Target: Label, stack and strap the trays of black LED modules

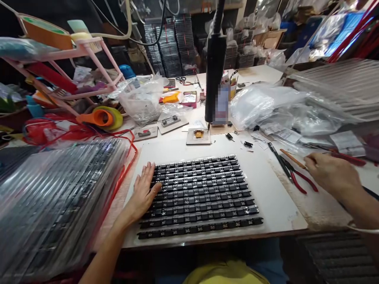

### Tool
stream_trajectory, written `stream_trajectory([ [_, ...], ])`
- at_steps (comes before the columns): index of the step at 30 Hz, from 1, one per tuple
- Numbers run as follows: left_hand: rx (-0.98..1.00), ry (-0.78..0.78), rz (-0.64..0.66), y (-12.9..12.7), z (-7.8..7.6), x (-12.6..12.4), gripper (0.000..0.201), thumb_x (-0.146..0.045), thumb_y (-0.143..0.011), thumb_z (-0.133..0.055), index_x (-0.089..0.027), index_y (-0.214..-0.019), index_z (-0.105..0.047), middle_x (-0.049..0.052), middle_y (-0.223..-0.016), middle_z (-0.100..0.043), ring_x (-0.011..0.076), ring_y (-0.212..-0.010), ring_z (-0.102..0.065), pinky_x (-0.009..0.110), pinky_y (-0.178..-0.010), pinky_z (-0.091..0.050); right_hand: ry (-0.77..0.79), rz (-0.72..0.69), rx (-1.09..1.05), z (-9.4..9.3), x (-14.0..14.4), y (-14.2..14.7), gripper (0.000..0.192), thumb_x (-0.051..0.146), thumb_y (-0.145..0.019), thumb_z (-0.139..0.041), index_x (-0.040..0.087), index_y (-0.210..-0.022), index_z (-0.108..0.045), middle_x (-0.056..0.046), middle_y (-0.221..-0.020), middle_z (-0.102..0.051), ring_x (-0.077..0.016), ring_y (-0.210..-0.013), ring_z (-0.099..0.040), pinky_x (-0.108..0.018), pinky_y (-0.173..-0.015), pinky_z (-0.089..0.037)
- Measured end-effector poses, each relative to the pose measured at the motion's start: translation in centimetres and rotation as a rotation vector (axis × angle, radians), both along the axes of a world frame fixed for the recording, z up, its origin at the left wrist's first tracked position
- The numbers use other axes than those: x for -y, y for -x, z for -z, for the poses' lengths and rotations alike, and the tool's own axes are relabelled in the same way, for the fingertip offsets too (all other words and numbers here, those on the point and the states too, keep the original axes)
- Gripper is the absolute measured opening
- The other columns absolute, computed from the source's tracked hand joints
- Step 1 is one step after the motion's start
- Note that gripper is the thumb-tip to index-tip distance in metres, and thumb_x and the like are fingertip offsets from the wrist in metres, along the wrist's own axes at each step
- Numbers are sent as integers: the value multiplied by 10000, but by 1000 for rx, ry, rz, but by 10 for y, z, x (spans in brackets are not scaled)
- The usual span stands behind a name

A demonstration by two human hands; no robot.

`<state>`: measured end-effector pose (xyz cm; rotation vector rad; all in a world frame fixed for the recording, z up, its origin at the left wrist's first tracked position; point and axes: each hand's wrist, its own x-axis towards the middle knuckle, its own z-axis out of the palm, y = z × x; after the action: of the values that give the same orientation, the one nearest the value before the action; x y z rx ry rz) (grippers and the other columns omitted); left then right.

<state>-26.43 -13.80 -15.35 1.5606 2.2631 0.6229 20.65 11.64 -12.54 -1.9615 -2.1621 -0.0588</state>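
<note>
Rows of small black components (201, 193) fill a clear plastic tray (248, 232) on the white work board. My left hand (145, 191) lies over the tray's left edge, fingers stretched out and the thumb spread across the upper rows. Over at the right side of the table, my right hand (333, 171) has its fingers curled together. A thin brown stick-like tool (291, 158) runs up to its fingertips; whether they grip it is hidden. Red-handled pliers (297, 175) lie just left of that hand, beside a dark slim tool (280, 161).
Stacked filled trays (59, 205) stand at the left, with red cord (126, 173) alongside. A black vertical tool (216, 75) hangs above a small block holding a part (198, 136). Plastic bags (266, 104) and a pink rack (89, 59) border the area.
</note>
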Motion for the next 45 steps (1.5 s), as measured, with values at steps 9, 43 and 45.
stream_trajectory([
  [9, 43, 20, -23, -1, -5, 1, 706, -602, -900, -241, -203, -1478, -176, 109, -1550, -147, 251, -1429, -99, 521, -1145, -82, 247, -105, 14, 5, 9, 13, 181, 369, -772, -618, 235, -891, -640, -79, -881, -703, -241, -734, -612, -327, -616, -369],
  [43, 224, -228, -258, 11, -35, -8, 458, -474, -826, -482, -163, -1119, -648, 48, -1200, -650, 219, -1150, -563, 371, -1074, -350, 338, -215, 300, 2, -1, 66, 248, 310, -872, -439, 122, -862, -602, -159, -961, -639, -261, -849, -591, -312, -638, -353],
  [45, 181, -173, -301, 10, -39, -9, 437, -489, -805, -483, -214, -1100, -654, -4, -1184, -659, 223, -1140, -569, 400, -1079, -346, 345, -214, 267, -1, -1, 67, 210, 291, -852, -475, 140, -861, -620, -107, -905, -665, -212, -824, -596, -276, -650, -364],
])
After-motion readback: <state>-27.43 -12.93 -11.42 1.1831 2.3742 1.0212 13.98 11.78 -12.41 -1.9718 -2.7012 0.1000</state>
